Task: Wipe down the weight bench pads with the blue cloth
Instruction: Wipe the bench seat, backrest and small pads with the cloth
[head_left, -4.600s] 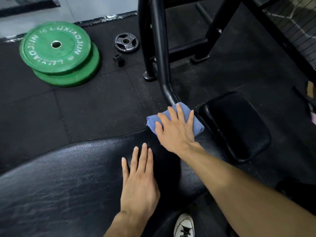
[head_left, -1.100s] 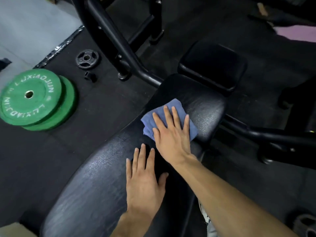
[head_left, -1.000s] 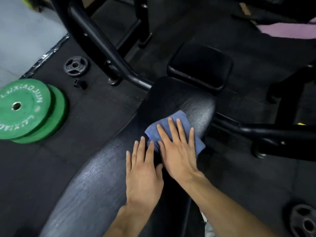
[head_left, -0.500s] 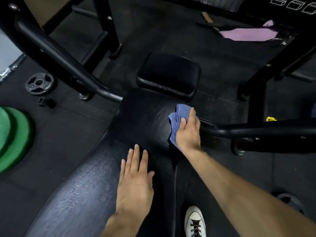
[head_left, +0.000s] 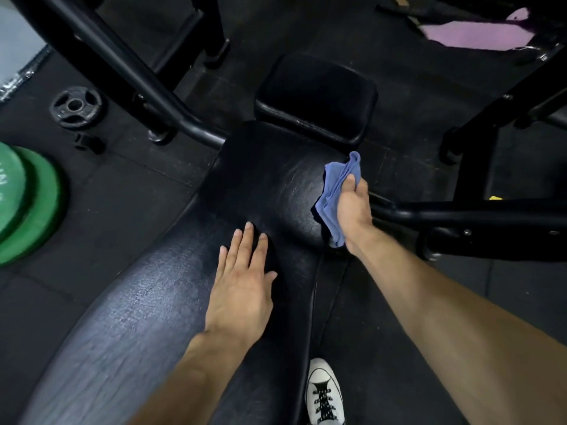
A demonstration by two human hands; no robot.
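The long black bench pad (head_left: 147,317) runs from the lower left up to the middle of the head view. A smaller black seat pad (head_left: 316,96) sits just beyond its far end. My left hand (head_left: 242,286) lies flat on the long pad, fingers apart. My right hand (head_left: 352,207) grips the bunched blue cloth (head_left: 333,191) at the pad's right edge, near its far end. The cloth hangs down over the side of the pad.
Black steel frame tubes cross at the upper left (head_left: 122,72) and at the right (head_left: 460,213). Green weight plates (head_left: 27,204) and a small black plate (head_left: 75,106) lie on the rubber floor at left. A pink cloth (head_left: 466,33) lies at top right. My white shoe (head_left: 323,394) stands below.
My right hand slid the cloth from the top of the pad over to its right edge and closed around it. My view swung to the right.
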